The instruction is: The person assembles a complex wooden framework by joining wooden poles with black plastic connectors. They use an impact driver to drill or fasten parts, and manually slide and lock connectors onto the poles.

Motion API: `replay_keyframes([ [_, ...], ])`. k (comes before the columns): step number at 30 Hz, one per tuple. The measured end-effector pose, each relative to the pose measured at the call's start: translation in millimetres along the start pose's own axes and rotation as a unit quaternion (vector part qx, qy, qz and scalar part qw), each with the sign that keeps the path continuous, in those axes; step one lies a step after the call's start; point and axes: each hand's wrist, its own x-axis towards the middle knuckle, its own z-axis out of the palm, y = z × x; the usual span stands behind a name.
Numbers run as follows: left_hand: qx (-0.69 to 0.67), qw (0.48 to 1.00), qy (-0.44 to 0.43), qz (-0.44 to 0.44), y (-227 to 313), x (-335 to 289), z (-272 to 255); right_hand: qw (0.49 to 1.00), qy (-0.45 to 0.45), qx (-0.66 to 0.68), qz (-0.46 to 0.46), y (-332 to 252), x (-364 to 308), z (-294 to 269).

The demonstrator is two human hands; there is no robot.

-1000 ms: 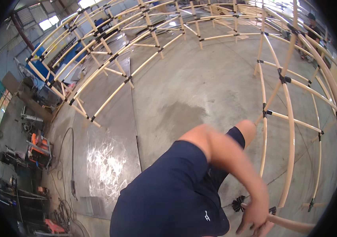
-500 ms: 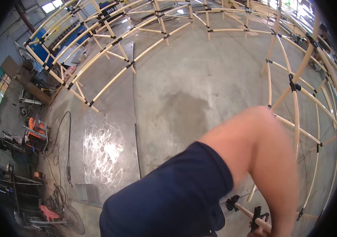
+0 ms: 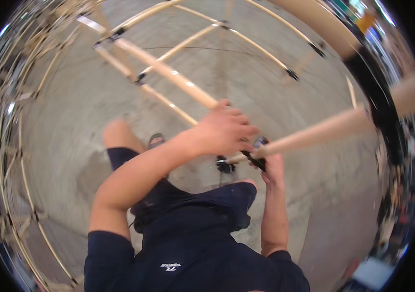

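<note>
Right hand (image 3: 273, 169) wrapped round the black connector (image 3: 257, 162)

Left hand (image 3: 223, 131), fingers half-bent, covers the near end of the beige tube (image 3: 189, 85), just left of the connector; whether it grips, I cannot tell. From the connector, the tube's long axis runs leftward and away.

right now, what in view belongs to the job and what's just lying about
In the job:
black joint in the right hand;
pale pole meeting that joint;
pole frame by the left hand

Apparently lying about:
pale blue thing, lower right;
blurred clutter, right edge
</note>
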Motion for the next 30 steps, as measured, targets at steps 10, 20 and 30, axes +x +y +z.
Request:
replay_keyframes([
  [10, -0.024, 0.993, -0.111, 0.033, 15, 29, -17, 0.993, -0.018, -0.119, -0.017, -90, -39, 5],
  [20, -0.038, 0.996, -0.047, 0.069, -13, 18, -27, 0.990, -0.002, -0.134, -0.051, -76, -24, 23],
  [30, -0.047, 0.984, 0.024, 0.173, -9, 35, -5, 0.991, 0.064, -0.066, -0.099, -65, -47, -1],
])
